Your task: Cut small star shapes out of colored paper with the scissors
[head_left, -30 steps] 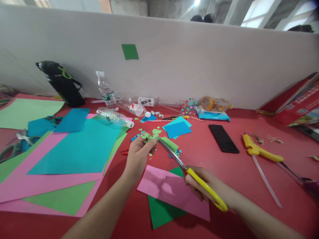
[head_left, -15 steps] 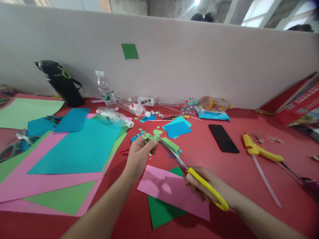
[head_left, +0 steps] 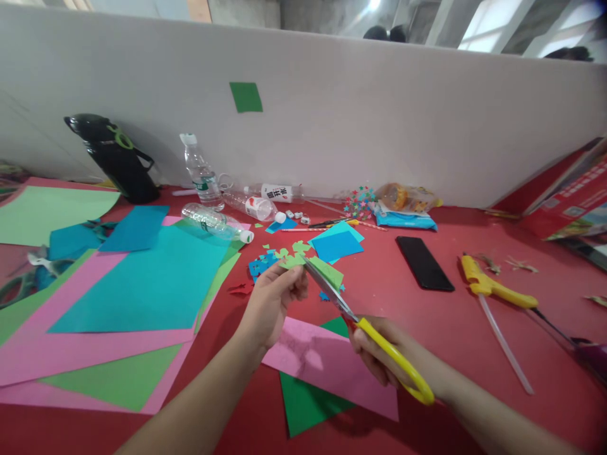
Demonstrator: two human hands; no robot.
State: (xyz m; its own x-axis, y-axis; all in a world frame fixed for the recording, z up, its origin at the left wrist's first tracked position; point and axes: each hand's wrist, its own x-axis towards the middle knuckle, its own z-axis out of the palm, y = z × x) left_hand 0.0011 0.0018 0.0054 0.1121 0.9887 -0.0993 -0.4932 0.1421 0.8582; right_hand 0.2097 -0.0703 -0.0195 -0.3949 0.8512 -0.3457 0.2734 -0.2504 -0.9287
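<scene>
My right hand (head_left: 379, 351) is closed round the yellow handles of a pair of scissors (head_left: 334, 295), whose blades point up and left. Their tips touch or lie very near a piece of light green paper (head_left: 293, 259), which my left hand (head_left: 275, 297) pinches between thumb and fingers. More light green paper (head_left: 328, 272) shows just behind the blades. Cut blue scraps (head_left: 258, 265) and a red scrap (head_left: 241, 289) lie left of the green paper. Below my hands a pink sheet (head_left: 332, 366) rests on a dark green sheet (head_left: 308, 407).
Large coloured sheets (head_left: 147, 291) spread over the left of the red table. Plastic bottles (head_left: 208, 221) and a black flask (head_left: 118, 161) stand or lie along the white partition (head_left: 332, 114). On the right are a phone (head_left: 424, 263) and a yellow glue gun (head_left: 497, 287).
My left hand has shifted slightly right and down with the green paper, uncovering more of the blue scraps. The scissors have barely moved.
</scene>
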